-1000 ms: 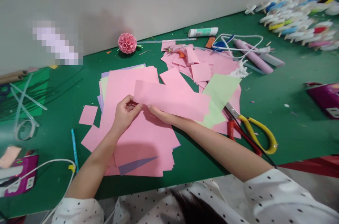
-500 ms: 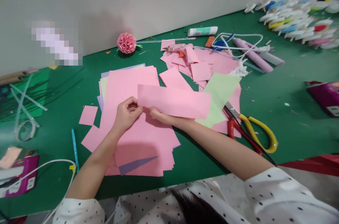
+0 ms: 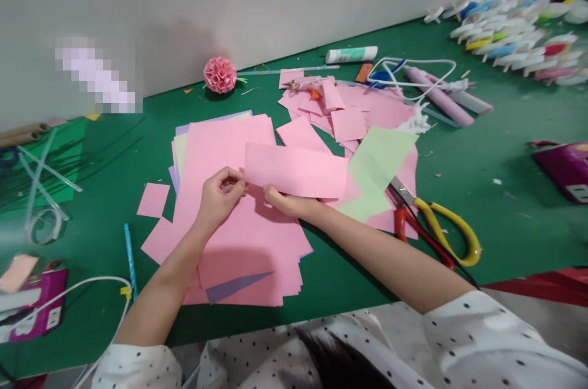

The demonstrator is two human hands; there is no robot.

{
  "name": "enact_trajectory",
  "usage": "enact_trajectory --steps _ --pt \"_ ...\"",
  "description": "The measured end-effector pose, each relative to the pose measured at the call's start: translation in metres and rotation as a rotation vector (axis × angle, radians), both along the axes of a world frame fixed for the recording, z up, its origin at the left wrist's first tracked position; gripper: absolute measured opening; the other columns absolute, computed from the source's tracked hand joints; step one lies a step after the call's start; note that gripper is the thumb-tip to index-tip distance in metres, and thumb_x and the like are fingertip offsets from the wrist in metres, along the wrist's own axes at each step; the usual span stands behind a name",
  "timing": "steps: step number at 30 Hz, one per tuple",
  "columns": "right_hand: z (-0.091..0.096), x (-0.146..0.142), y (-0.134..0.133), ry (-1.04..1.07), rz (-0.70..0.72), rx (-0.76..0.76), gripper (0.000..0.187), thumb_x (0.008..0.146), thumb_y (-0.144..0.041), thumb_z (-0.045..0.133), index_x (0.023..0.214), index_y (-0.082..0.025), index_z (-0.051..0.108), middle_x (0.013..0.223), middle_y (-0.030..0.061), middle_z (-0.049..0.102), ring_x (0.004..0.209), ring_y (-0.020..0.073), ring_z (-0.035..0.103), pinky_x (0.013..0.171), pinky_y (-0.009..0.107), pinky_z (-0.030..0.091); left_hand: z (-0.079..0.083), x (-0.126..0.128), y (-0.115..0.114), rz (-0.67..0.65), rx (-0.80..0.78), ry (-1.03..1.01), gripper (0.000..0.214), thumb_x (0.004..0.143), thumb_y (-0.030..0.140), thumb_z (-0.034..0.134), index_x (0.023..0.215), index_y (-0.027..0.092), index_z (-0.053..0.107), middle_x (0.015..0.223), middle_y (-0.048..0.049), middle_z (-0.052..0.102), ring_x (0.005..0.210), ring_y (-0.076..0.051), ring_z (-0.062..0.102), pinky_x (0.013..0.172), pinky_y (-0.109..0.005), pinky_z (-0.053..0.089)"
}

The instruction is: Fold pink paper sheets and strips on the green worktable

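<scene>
A long pink paper strip (image 3: 296,169) is raised above a stack of pink sheets (image 3: 234,138). My right hand (image 3: 282,200) grips its lower edge, thumb in front and the other fingers mostly behind the paper. At the strip's left end, my left hand (image 3: 224,192) has its thumb and forefinger pinched together on or right beside the corner. Purple and green sheets peek out from under the stack. A pale green sheet (image 3: 383,156) lies right of the strip, partly under scissors (image 3: 427,217) with yellow and red handles.
Pink paper pieces (image 3: 349,122) are heaped behind the strip, near a glue stick (image 3: 351,54). A pink paper flower ball (image 3: 220,75) sits by the wall. At left are a blue pencil (image 3: 130,257) and a tape roll (image 3: 44,226); white and coloured items (image 3: 519,27) crowd the far right.
The strip's right end has swung back and left, so it looks shorter and more curved. My right hand has shifted slightly right; my left hand has barely moved.
</scene>
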State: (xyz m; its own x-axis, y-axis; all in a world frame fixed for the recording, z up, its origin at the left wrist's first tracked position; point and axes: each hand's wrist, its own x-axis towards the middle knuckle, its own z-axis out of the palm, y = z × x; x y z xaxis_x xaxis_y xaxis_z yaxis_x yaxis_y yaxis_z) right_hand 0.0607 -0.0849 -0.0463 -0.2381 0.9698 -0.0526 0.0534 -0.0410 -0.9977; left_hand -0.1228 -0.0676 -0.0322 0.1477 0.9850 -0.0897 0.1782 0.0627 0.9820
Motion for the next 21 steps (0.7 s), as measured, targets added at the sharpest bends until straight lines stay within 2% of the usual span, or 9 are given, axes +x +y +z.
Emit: enact_trajectory --steps 2,6,8,12,17,21 --pt "0.002 0.001 0.001 -0.064 -0.029 -0.032 0.007 0.076 -0.037 0.063 0.074 -0.031 0.064 0.074 0.0032 0.073 0.088 0.0316 0.069 0.093 0.052 0.059 -0.002 -0.001 0.000 0.011 -0.003 -0.012 0.008 0.076 0.024 0.069 0.076 0.019 0.064 0.067 0.0014 0.066 0.062 -0.012 0.064 0.064 -0.025 0.054" --pt "0.008 0.004 0.002 -0.197 -0.107 -0.122 0.029 0.080 -0.047 0.059 0.059 -0.028 0.052 0.059 0.0041 0.060 0.080 0.0289 0.067 0.097 0.050 0.055 -0.004 -0.001 0.001 0.030 -0.022 -0.051 0.009 0.077 0.025 0.069 0.079 0.019 0.063 0.068 0.0011 0.067 0.063 -0.012 0.066 0.064 -0.025 0.055" --pt "0.011 0.005 0.002 -0.198 -0.095 -0.175 0.033 0.081 -0.048 0.059 0.057 -0.027 0.051 0.060 0.0041 0.059 0.076 0.0262 0.064 0.092 0.046 0.055 -0.003 -0.001 0.001 0.040 -0.029 -0.080 0.010 0.077 0.025 0.069 0.079 0.019 0.063 0.068 0.0014 0.067 0.062 -0.012 0.066 0.064 -0.025 0.055" --pt "0.012 0.005 0.002 -0.173 -0.065 -0.283 0.040 0.081 -0.052 0.065 0.054 -0.026 0.051 0.061 0.0037 0.058 0.065 0.0218 0.057 0.074 0.041 0.054 -0.001 -0.001 0.000 0.046 -0.047 -0.116 0.010 0.078 0.026 0.069 0.080 0.019 0.063 0.068 0.0012 0.066 0.060 -0.012 0.065 0.063 -0.026 0.055" --pt "0.006 0.004 0.004 -0.049 -0.115 -0.217 0.045 0.079 -0.058 0.064 0.051 -0.025 0.050 0.057 0.0019 0.055 0.062 0.0183 0.054 0.066 0.035 0.050 -0.005 -0.005 0.002 0.050 -0.023 -0.213 0.011 0.080 0.027 0.070 0.078 0.019 0.064 0.073 0.0001 0.066 0.063 -0.012 0.063 0.062 -0.026 0.053" --pt "0.004 0.005 0.002 0.067 -0.080 -0.199 0.045 0.077 -0.066 0.066 0.067 -0.023 0.063 0.068 0.0029 0.064 0.068 0.0182 0.060 0.065 0.032 0.051 -0.010 -0.009 0.002 -0.034 0.008 -0.182 0.030 0.090 0.048 0.067 0.083 0.019 0.064 0.075 -0.0020 0.069 0.063 -0.013 0.064 0.063 -0.027 0.052"
